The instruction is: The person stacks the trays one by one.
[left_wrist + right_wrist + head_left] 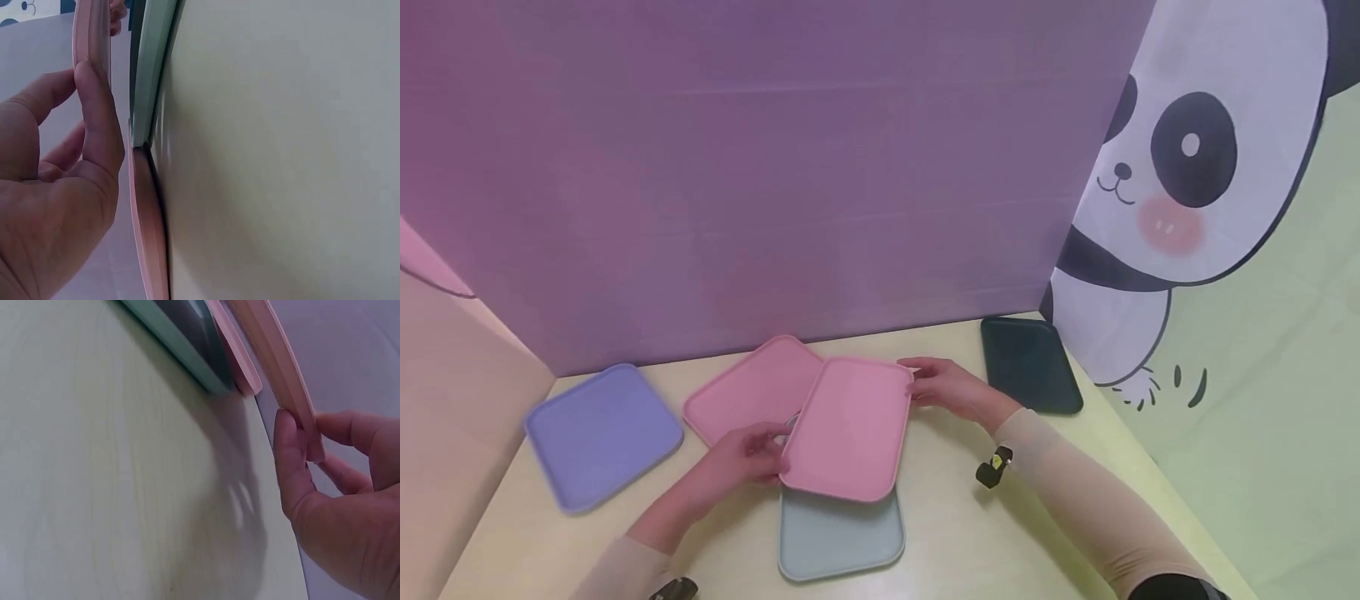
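Note:
Both hands hold a pink tray [853, 429] up off the table, over a grey-green tray [842, 537] that it partly covers in the head view. My left hand [748, 454] pinches its near left edge between thumb and fingers; the left wrist view shows the tray's rim [87, 37] in that grip. At the far right corner, my right hand [951, 387] pinches the same tray, whose edge [281, 369] shows side-on in the right wrist view. Behind the left hand lies a second pink tray [752, 387], its right part hidden by the held one.
A purple tray [602, 437] lies at the left of the pale wooden table [955, 533]. Toward the back right corner rests a dark green tray [1030, 367]. A purple wall [775, 183] closes the back, and a panda-printed panel [1247, 333] stands along the right.

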Demonstrator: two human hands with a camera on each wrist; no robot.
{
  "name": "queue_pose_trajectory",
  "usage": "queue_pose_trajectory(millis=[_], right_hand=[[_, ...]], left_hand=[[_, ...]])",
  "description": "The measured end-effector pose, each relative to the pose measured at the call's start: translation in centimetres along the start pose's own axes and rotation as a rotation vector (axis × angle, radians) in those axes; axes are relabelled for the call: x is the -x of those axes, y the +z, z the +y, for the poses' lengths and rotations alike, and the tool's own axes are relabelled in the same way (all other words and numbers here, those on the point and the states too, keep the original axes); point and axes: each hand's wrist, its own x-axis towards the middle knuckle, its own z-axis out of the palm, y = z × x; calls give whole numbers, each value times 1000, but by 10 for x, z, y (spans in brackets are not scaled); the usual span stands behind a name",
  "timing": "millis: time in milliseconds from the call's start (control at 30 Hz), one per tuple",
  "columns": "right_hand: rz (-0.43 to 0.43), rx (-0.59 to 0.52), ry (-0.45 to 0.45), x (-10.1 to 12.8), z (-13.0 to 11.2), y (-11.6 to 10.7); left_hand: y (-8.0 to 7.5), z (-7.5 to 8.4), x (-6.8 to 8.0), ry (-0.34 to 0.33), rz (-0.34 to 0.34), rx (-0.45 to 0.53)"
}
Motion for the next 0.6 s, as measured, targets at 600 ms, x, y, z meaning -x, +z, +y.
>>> queue_pose_trajectory(millis=[600], right_hand=[[-51,56,-30,-4,2,30]], left_hand=[[18,-3,36,-64,-29,89]])
